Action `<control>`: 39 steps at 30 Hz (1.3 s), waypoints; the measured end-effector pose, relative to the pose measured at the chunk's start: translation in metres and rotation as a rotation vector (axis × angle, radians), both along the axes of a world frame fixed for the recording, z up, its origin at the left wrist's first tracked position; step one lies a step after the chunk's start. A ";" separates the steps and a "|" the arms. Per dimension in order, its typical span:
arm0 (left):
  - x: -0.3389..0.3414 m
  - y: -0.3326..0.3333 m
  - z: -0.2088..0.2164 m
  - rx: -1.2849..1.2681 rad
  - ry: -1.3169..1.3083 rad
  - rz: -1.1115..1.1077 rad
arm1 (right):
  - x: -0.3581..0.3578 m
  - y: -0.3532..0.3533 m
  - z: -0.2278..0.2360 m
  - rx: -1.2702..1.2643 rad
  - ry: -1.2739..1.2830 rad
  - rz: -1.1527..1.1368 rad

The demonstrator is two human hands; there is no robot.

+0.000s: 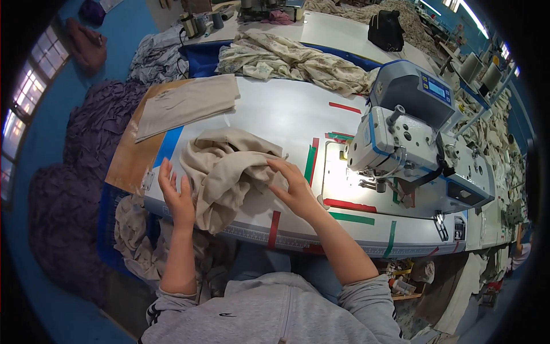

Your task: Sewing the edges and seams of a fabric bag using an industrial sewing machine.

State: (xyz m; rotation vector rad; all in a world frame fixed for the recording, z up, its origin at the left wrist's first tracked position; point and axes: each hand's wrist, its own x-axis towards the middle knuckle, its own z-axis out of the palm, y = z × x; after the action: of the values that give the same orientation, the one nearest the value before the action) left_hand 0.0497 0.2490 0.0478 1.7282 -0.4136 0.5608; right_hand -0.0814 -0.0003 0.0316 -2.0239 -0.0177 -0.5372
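A crumpled beige garment (226, 172) lies bunched in a loose heap on the white sewing table (275, 109). My left hand (177, 198) is at its left side, fingers raised and apart, palm facing the cloth. On the other side, my right hand (295, 186) has its fingers stretched at the garment's right edge, thumb apart from them; they seem to touch the fabric without gripping it. Behind the heap, to the left, a flat folded beige piece (189, 106) rests partly on the table's brown end.
At right stands a sewing machine (395, 140) with its lamp lit. Red and green tape strips (361, 218) mark the tabletop. Patterned cloth (292, 60) is heaped behind the table. Beige cloth (134, 235) hangs below its left edge, and dark purple piles (69, 229) stand farther left.
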 end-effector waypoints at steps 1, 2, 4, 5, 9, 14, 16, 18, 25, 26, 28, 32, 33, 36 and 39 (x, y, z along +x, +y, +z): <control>-0.006 -0.005 0.016 0.007 0.003 0.002 | 0.002 0.003 0.000 -0.048 0.009 -0.021; -0.008 -0.011 0.029 0.207 0.052 -0.132 | 0.007 0.003 -0.005 -0.046 -0.005 -0.052; -0.009 -0.021 0.049 0.410 0.100 -0.258 | 0.013 0.009 -0.008 -0.052 0.002 -0.090; -0.007 -0.028 0.055 0.578 0.327 -0.375 | 0.017 0.011 -0.008 -0.063 0.009 -0.135; -0.016 -0.031 0.069 0.605 0.512 -0.702 | 0.037 -0.004 -0.015 -0.195 0.057 -0.127; -0.016 -0.023 0.083 0.519 0.343 -0.693 | 0.050 -0.032 -0.012 -0.108 0.217 0.056; -0.009 -0.016 0.082 0.459 0.282 -0.682 | 0.058 -0.035 -0.011 -0.135 0.255 0.070; -0.002 -0.005 0.090 0.460 0.166 -0.664 | 0.065 -0.041 -0.007 -0.211 0.086 0.037; 0.018 0.043 0.113 0.847 -0.237 -0.136 | 0.085 -0.019 0.120 -0.241 -0.410 -0.186; 0.027 0.048 0.130 0.830 -0.281 -0.017 | 0.088 -0.023 0.130 -0.340 -0.372 -0.242; 0.039 0.061 0.149 0.663 -0.286 0.113 | 0.096 -0.040 0.138 -0.462 -0.323 -0.344; 0.059 0.095 0.171 0.703 -0.288 0.333 | 0.092 -0.074 0.144 -0.180 -0.072 -0.408; 0.065 0.110 0.172 0.741 -0.283 0.393 | 0.089 -0.074 0.148 -0.188 -0.011 -0.432; 0.086 0.131 0.164 0.804 -0.255 0.449 | 0.087 -0.086 0.125 -0.250 0.100 -0.370; 0.106 0.151 0.168 0.799 -0.188 0.422 | 0.097 -0.079 0.129 -0.219 0.270 -0.327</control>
State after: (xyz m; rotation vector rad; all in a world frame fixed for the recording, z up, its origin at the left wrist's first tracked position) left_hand 0.1561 0.3998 0.2162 2.5714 -0.4383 0.9502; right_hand 0.0153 -0.0796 0.1609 -2.3157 0.4413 -0.4745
